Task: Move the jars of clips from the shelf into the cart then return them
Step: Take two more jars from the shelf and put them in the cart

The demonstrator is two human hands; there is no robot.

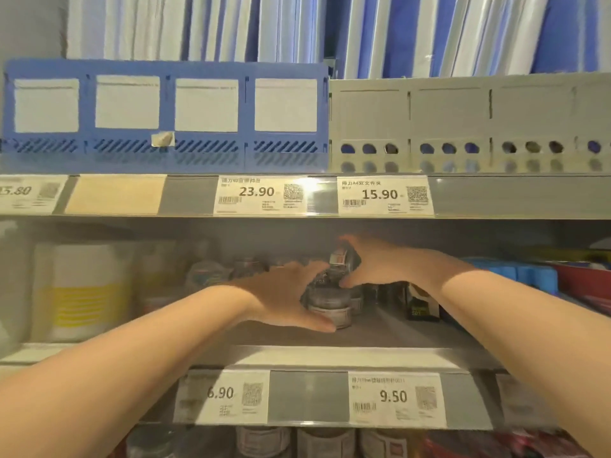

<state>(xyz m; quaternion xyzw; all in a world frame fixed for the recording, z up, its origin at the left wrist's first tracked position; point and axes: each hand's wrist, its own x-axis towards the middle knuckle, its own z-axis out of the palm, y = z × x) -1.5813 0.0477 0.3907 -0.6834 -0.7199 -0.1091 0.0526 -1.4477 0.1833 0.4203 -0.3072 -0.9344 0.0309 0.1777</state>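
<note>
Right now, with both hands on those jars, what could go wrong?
The clear round jars of clips appear stacked; the left hand grips low, the right hand high, so the stack could split or topple when lifted. The grey upper shelf edge sits close above, so the top jar might knock it. The small black box beside them could be bumped.
</note>
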